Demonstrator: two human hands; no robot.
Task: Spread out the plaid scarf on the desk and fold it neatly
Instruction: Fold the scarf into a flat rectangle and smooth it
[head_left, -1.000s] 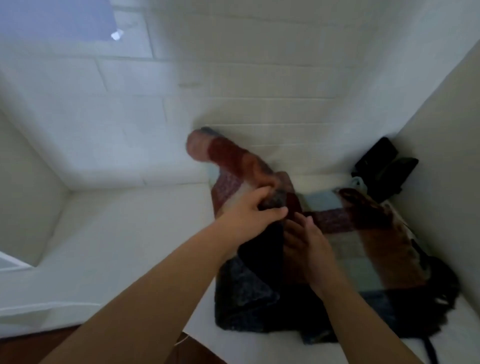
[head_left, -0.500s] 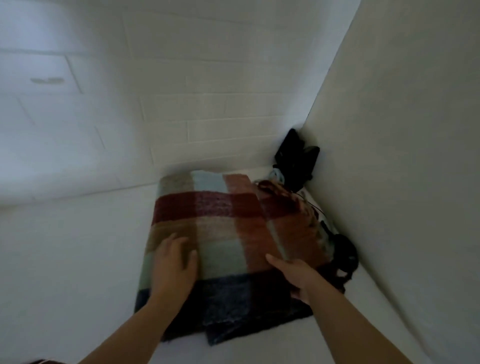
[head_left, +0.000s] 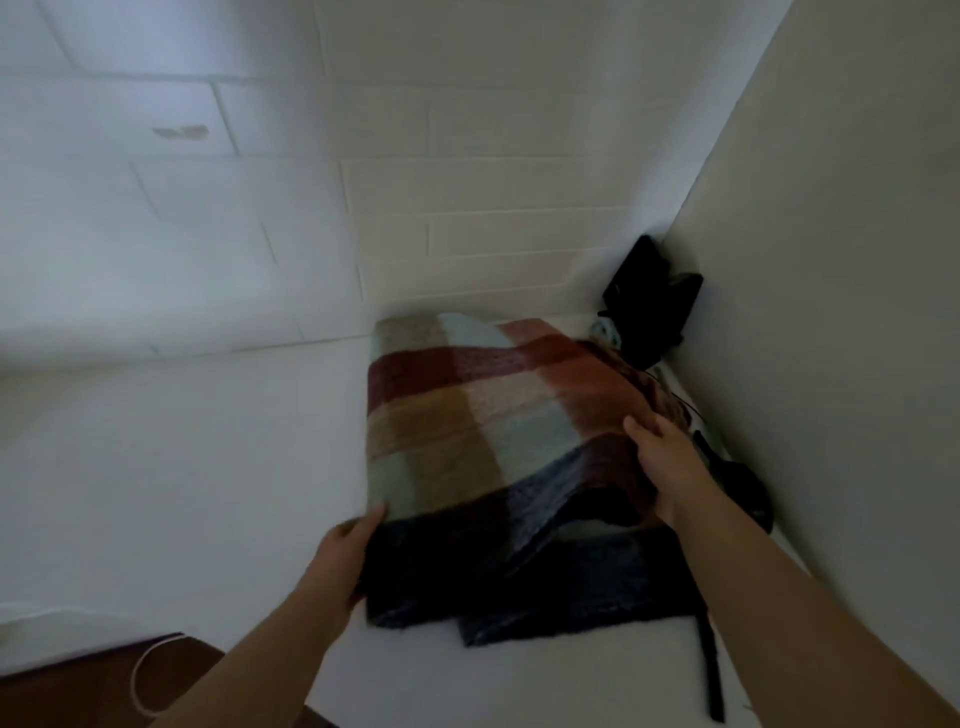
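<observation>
The plaid scarf (head_left: 483, 431), in red, brown, pale blue and navy squares, lies folded in a thick stack on the white desk (head_left: 182, 467), close to the right wall. My left hand (head_left: 345, 551) grips the stack's near-left edge, thumb on top and fingers tucked under the dark layers. My right hand (head_left: 667, 467) holds the right side, thumb on the top layer and fingers around the edge. The near edge is lifted a little, with a gap between upper and lower layers.
A black object (head_left: 649, 306) stands in the back right corner beside a small pale blue item (head_left: 605, 332). More dark items and a black strap (head_left: 711, 670) lie along the right wall. White tiled wall behind; the desk's front edge and a white cable (head_left: 143, 675) at lower left.
A fold was laid down and the scarf became a flat stack. Both hands then went from pressing on top to gripping the left and right edges, raising the near side.
</observation>
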